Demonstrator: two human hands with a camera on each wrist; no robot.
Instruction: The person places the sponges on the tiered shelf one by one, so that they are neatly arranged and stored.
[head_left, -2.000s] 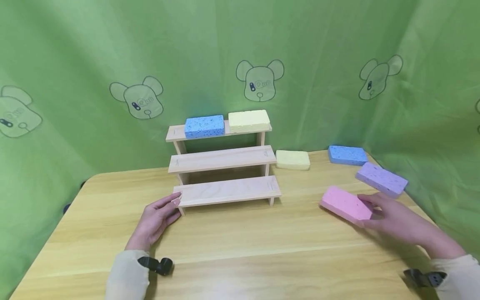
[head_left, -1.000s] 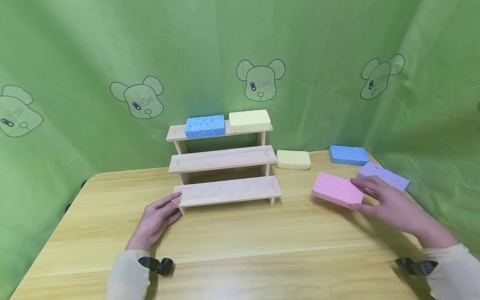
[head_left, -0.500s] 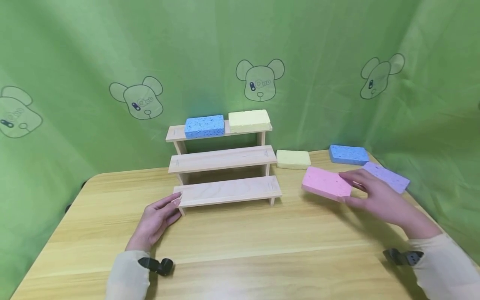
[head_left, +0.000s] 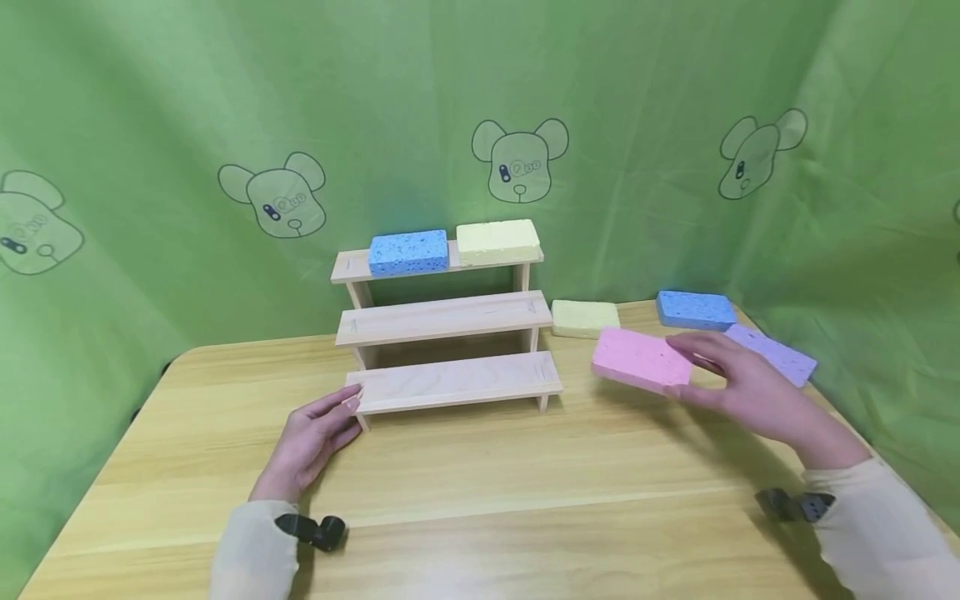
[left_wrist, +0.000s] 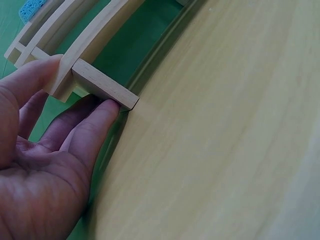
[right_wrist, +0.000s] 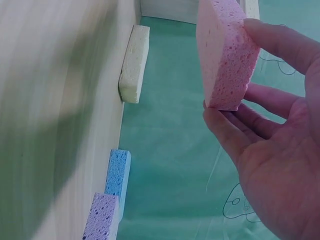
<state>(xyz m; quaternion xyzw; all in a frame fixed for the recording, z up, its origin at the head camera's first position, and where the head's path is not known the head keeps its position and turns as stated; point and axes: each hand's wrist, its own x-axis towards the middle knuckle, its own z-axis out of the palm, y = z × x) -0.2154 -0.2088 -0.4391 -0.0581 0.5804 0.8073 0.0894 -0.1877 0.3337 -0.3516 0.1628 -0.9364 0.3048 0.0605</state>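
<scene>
My right hand (head_left: 750, 387) pinches a pink sponge (head_left: 641, 358) by its right end, between thumb and fingers. The sponge is held above the table, to the right of a three-tier wooden display stand (head_left: 453, 383). In the right wrist view the thumb and fingers lie on opposite sides of the pink sponge (right_wrist: 232, 60). My left hand (head_left: 311, 437) grips the left end of the stand's lowest step. The left wrist view has the thumb at the board's corner and fingertips against the leg (left_wrist: 105, 85). On the top step sit a blue sponge (head_left: 408, 253) and a pale yellow sponge (head_left: 498, 242).
Right of the stand, a second yellow sponge (head_left: 586, 319) lies near the table's back edge. Another blue sponge (head_left: 696, 310) and a purple sponge (head_left: 776, 357), partly behind my right hand, lie at the back right. A green curtain (head_left: 622, 108) hangs behind the wooden table (head_left: 480, 492).
My right hand has carried the pink sponge left and farther back, from beside the purple sponge toward the stand. My left hand has stayed on the stand.
</scene>
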